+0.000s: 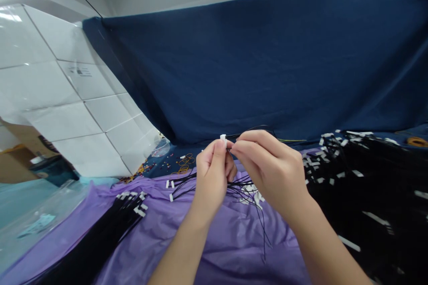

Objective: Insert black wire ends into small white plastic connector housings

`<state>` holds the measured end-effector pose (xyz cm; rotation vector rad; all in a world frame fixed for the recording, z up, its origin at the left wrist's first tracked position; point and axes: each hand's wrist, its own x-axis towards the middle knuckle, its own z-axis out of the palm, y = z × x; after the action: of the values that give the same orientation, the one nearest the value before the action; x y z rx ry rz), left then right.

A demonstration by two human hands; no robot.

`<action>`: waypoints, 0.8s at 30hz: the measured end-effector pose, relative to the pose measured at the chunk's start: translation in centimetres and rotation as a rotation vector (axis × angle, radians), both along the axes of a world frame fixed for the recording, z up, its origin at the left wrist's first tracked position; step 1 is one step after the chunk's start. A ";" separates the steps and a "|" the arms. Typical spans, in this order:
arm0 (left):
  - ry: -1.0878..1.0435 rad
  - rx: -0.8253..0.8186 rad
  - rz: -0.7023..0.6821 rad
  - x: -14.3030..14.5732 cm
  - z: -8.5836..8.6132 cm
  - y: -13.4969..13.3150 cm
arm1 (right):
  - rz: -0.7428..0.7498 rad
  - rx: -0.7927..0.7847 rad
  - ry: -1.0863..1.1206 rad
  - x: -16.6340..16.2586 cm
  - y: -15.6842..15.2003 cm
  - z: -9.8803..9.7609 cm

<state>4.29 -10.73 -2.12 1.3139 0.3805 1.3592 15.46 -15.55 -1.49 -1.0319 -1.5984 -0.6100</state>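
Note:
Near the middle of the view, my left hand (214,169) pinches a small white connector (223,137) between thumb and fingers, its top poking out above the thumb. My right hand (270,164) is close beside it, thumb and forefinger pinched together at the connector's side. What sits between those right fingertips looks like a thin black wire, mostly hidden. Below both hands, loose black wires (262,222) and several white connectors (247,198) lie on the purple cloth (230,249). More wires with white ends (171,197) stick out left of my left hand.
A bundle of black wires with white connectors (140,209) lies at left. A large black heap of wires (354,205) fills the right. Rubber bands (185,164) and small beads (142,169) lie behind. White boxes (63,84) stand left; a blue cloth (261,67) hangs at the back.

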 end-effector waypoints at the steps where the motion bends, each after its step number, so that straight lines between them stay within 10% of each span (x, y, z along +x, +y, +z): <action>1: -0.003 0.000 0.000 0.0 0.0 0.0 | 0.002 0.004 -0.005 0.0 0.0 0.0; 24: 0.355 0.224 0.174 -0.9 0.0 0.4 | 0.064 -0.281 0.185 0.9 -0.6 0.3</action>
<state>3.41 -10.32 -2.08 1.7504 0.6088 1.3393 16.36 -16.15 -1.18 -1.2005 -1.5740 -0.2415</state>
